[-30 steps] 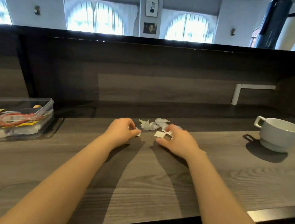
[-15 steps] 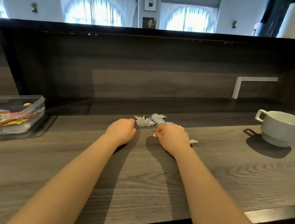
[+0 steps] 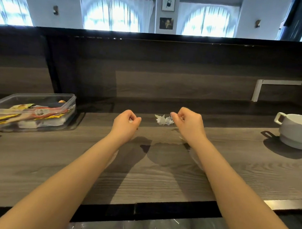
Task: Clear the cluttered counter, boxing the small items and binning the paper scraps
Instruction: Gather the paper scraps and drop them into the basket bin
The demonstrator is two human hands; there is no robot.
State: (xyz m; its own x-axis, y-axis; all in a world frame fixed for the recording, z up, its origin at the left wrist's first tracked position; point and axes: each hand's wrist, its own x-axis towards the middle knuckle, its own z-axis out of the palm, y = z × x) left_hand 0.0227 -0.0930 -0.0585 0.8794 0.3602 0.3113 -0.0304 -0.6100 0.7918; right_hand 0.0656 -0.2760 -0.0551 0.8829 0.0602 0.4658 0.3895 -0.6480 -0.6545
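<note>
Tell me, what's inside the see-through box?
The box holds yellow packets, a red loop and some white things. Whatever lies underneath them is covered up.

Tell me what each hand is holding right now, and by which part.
Left hand pinches a white scrap between thumb and fingertips, mostly hidden. Right hand curls beside the paper scraps; whether it grips one cannot be told.

White paper scraps [image 3: 164,120], grey woodgrain counter [image 3: 157,176], seemingly off-white cup [image 3: 301,132].
</note>
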